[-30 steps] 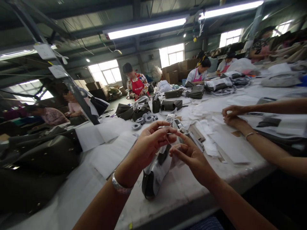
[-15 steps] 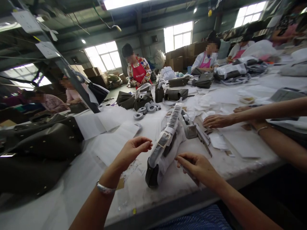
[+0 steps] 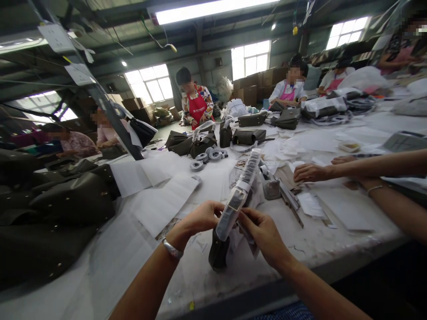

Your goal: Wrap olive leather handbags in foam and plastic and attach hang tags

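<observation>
A dark handbag [image 3: 218,254] stands on edge on the table in front of me. Its strap [image 3: 233,206] is wrapped in clear film and has a metal buckle, with white paper around the bag's side. My left hand [image 3: 205,218] is at the bag's left, fingers curled against it below the buckle and their tips partly hidden by the strap. On the other side, my right hand [image 3: 265,233] pinches a thin flat card-like piece [image 3: 248,236], its fingertips touching the bag near the buckle.
A tape dispenser [image 3: 271,187] stands beyond the bag. White foam sheets [image 3: 170,200] and dark bags [image 3: 73,200] lie at left. Coiled straps [image 3: 196,166] and more handbags [image 3: 248,136] lie farther back. A co-worker's hand [image 3: 310,172] rests on papers at right.
Both my hands have closed in on the handbag from either side. The left fingers, spread in the air before, are now at the bag. The strap leans slightly differently, and the view has shifted.
</observation>
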`<state>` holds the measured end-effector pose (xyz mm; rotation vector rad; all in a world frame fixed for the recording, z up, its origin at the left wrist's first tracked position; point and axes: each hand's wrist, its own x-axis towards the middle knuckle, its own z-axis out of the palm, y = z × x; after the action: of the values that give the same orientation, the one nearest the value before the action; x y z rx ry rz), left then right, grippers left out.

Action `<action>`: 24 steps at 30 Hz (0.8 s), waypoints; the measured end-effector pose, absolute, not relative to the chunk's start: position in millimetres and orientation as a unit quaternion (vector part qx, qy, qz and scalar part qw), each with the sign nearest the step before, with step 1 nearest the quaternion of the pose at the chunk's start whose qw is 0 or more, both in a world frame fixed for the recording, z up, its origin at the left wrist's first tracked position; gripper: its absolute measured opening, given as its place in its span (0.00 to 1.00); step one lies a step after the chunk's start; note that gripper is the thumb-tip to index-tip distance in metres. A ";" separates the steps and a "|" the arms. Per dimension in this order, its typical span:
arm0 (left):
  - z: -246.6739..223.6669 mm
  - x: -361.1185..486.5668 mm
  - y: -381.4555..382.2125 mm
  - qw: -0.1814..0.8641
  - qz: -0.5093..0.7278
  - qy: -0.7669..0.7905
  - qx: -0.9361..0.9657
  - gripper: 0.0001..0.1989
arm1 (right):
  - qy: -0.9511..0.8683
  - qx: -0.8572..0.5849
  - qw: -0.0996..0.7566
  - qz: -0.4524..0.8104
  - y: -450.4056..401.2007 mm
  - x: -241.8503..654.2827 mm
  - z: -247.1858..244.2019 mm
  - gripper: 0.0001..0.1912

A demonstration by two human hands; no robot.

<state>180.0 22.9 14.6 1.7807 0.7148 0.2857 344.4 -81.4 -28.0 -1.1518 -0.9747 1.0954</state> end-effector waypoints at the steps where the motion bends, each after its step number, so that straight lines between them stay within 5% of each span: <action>1: 13.2 181.2 23.2 0.566 0.117 0.305 0.757 0.16 | -0.409 -0.489 0.606 0.476 -81.3 342.3 -28.9 0.23; 11: 26.7 162.1 14.6 0.587 0.149 0.327 0.725 0.16 | -0.471 -0.501 0.572 0.446 -89.9 357.1 -31.7 0.23; 16: 26.9 137.2 0.9 0.703 0.216 0.312 0.602 0.11 | -0.518 -0.569 0.502 0.396 -103.5 368.1 -43.7 0.26; 24: 12.0 142.2 -22.8 0.745 0.393 0.286 0.456 0.09 | -0.468 -0.539 0.548 0.436 -114.3 370.9 -51.7 0.17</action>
<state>142.2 -22.8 12.0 0.9986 0.6261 0.8613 370.9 -114.3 -51.7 -1.2767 -1.1082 1.0328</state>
